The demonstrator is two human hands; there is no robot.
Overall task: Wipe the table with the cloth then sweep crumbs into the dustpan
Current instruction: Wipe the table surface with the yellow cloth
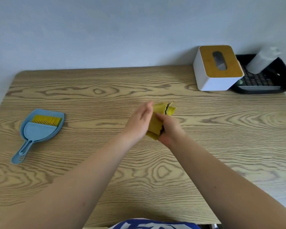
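Yellow-green folded cloth (157,120) is being held above the middle of the light wood-grain table (106,162), the right hand (169,129) gripping it while the left hand (141,119) is pressing flat, fingers straight, against it. Left lies a blue dustpan (56,129) holding a yellow-bristled blue brush (40,129). A white tissue box with wooden lid (216,68) and black tray (261,81) are sitting by the pale grey wall (106,30).

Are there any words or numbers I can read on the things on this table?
No words or numbers can be read anywhere.
White shapes on the blue garment at the bottom edge: cut off and blurred, unreadable.
White tissue box with wooden lid: no label shows.
Blue plastic dustpan and yellow cloth: plain.
White bottle in the black basket: too blurred to tell.
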